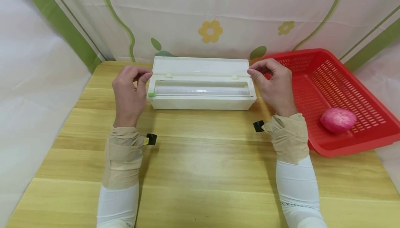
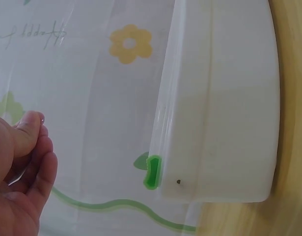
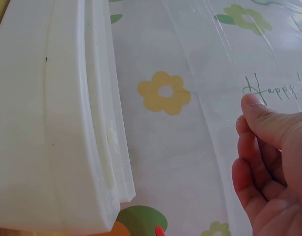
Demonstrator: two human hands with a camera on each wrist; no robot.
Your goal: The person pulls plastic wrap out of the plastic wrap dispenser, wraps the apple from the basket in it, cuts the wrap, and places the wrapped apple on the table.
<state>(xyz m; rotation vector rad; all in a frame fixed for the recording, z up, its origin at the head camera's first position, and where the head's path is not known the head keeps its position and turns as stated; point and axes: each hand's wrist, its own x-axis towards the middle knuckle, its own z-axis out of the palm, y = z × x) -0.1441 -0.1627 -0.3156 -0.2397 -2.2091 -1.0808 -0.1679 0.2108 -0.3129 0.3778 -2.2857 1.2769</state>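
A white cling film dispenser box [image 1: 203, 103] stands at the far side of the table, its lid [image 1: 200, 64] tipped back. Inside lies a roll of cling film [image 1: 203, 90]. At the box's left end sits a green slider [image 2: 152, 172]. My left hand [image 1: 129, 94], thumb against forefinger, pinches the edge of the clear film beside the left end. My right hand [image 1: 275, 85] pinches the film in the same way by the right end. Thin shiny creases of clear film [image 3: 214, 29] show above the fingers in the right wrist view.
On the right, a red plastic basket [image 1: 325, 148] holds a pink, mottled oval object [image 1: 338, 120]. A white curtain [image 1: 175, 5] printed with flowers hangs right behind the wooden table [image 1: 200, 172]. Black cameras [image 1: 151, 139] stick out from both wrapped wrists.
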